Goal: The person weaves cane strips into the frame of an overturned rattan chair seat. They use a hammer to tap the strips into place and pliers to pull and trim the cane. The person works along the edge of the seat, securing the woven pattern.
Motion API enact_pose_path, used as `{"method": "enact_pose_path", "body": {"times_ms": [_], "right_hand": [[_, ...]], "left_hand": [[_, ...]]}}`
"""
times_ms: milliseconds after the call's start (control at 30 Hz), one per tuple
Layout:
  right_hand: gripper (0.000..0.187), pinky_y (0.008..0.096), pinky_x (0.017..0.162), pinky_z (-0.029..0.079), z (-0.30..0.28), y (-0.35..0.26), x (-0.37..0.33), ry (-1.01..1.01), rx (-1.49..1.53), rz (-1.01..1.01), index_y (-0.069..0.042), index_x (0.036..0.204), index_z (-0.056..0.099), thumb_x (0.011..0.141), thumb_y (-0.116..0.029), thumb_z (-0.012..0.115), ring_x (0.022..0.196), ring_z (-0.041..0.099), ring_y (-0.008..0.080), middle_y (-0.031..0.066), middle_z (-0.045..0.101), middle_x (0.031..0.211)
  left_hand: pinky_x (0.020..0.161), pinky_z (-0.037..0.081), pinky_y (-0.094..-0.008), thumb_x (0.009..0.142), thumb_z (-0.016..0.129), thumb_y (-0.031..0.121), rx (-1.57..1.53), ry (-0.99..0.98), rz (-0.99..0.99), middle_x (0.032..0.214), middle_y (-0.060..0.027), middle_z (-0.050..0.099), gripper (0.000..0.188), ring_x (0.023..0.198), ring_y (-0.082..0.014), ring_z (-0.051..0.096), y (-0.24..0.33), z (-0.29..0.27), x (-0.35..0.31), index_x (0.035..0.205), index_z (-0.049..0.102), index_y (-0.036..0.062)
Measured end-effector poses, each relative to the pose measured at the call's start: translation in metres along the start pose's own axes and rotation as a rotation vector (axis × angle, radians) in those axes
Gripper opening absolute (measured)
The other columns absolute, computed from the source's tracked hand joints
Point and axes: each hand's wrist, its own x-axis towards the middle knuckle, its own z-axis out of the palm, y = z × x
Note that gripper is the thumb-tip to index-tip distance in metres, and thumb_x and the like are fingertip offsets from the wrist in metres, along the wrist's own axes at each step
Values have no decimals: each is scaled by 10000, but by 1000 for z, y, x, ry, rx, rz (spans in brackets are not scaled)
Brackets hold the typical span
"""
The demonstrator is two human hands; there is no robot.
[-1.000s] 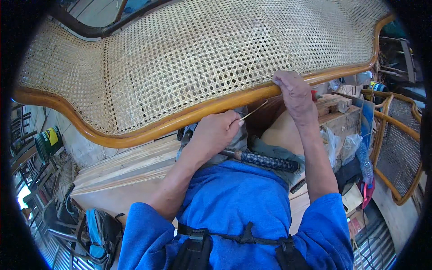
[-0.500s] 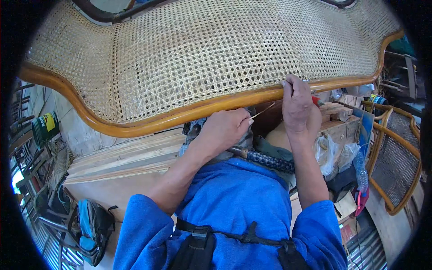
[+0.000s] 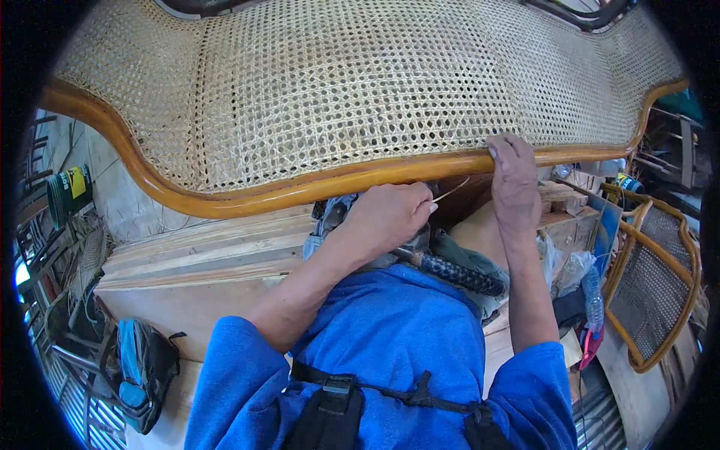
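Observation:
A large woven cane panel (image 3: 360, 90), set in a curved, varnished wooden frame, spans the upper view. Along its near edge runs a honey-brown rail (image 3: 330, 181). My left hand (image 3: 390, 214) is closed just below this rail, thumb and forefinger pinching a thin cane strand (image 3: 452, 190). From those fingertips the strand slants up and right toward the rail's underside. Farther right, my right hand (image 3: 516, 184) lies against the rail, its bent fingers hooked over the top at the edge of the weave. Its thumb is largely hidden.
Pale stacked boards (image 3: 202, 247) lie below the panel at left. A blue and black backpack (image 3: 142, 375) sits lower left. To the right are a smaller cane-panelled frame (image 3: 652, 270), a plastic bottle (image 3: 592, 296) and a wooden crate (image 3: 574, 229). A dark braided handle (image 3: 461, 274) crosses my lap.
The view has shifted slightly. My right hand's fingers have moved from a pinch at the rail's top to a hooked hold over it. My left hand still pinches the strand.

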Motion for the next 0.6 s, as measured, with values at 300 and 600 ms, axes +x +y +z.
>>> {"method": "enact_pose_path", "body": {"times_ms": [300,600], "right_hand": [[148,358,773,450,-1,7,3,-33,43,-69,-13,952,607,825,8,532,856,558,297,142,589,891],[117,335,720,473,-3,21,18,-163,128,-86,-38,920,583,807,-23,560,829,577,269,117,581,870]], "left_hand": [[688,470,-440,879,513,282,15,-50,-24,824,-195,616,246,781,-388,592,2,-2,-1,924,596,54],[674,465,-450,878,515,276,-15,-41,26,810,-193,608,242,767,-390,588,-1,-4,1,916,592,51]]}}
